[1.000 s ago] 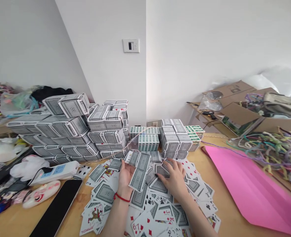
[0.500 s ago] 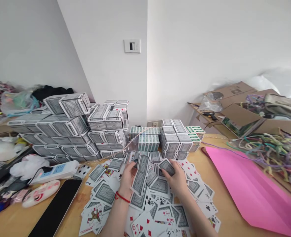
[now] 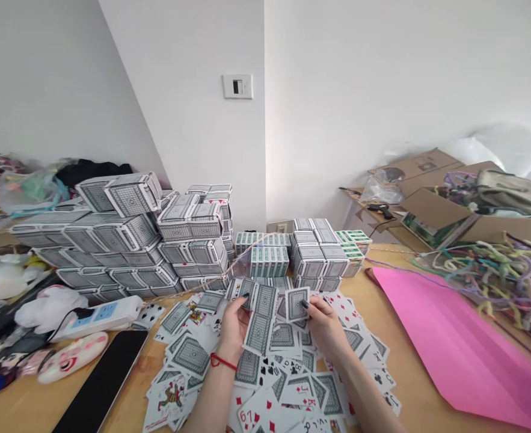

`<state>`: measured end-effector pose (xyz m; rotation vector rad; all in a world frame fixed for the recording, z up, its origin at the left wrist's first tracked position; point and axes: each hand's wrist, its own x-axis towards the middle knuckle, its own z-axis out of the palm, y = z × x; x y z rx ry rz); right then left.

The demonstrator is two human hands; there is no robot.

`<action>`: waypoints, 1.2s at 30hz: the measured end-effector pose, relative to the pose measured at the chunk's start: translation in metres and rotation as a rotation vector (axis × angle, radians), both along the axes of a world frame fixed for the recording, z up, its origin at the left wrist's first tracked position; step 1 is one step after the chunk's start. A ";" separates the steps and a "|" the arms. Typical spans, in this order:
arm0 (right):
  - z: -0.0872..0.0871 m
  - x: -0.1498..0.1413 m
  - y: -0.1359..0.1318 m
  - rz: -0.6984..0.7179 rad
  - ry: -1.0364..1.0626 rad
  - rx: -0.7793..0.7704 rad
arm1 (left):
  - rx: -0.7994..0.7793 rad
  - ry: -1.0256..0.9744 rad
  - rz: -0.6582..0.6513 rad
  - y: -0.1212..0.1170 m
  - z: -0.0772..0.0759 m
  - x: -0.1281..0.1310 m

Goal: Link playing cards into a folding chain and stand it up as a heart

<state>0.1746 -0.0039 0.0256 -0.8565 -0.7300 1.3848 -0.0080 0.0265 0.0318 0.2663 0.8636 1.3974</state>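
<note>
My left hand [image 3: 234, 328], with a red cord at the wrist, grips a few playing cards [image 3: 261, 319] that show grey patterned backs and overlap each other. In my right hand [image 3: 325, 322] a single playing card [image 3: 297, 304] is pinched at its right edge, back towards me and held upright just right of the left hand's cards. Beneath both hands spreads a loose heap of playing cards [image 3: 256, 415], some face up and some face down. A joker [image 3: 171, 394] lies face up at the heap's left side.
Blocks built from cards [image 3: 112, 231] are stacked at the left back, with a smaller card stack [image 3: 322, 252] and green-striped blocks [image 3: 269, 260] further right. A black phone [image 3: 103, 382] and a power strip [image 3: 98, 317] lie left; pink paper [image 3: 454, 355] lies right, near tangled cords [image 3: 509, 276].
My right hand has turned its card from tilted to upright and shifted its grip to the right edge. The left hand's cards have straightened slightly. The view has moved a little.
</note>
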 end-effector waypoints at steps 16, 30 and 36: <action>-0.002 0.008 -0.001 0.126 0.003 0.059 | 0.056 0.051 0.064 0.001 -0.004 0.001; -0.010 -0.002 0.000 0.018 -0.170 -0.033 | 0.091 0.124 0.133 0.006 -0.006 -0.003; -0.012 0.001 -0.001 0.030 -0.317 -0.058 | 0.057 0.161 0.156 0.006 -0.005 -0.006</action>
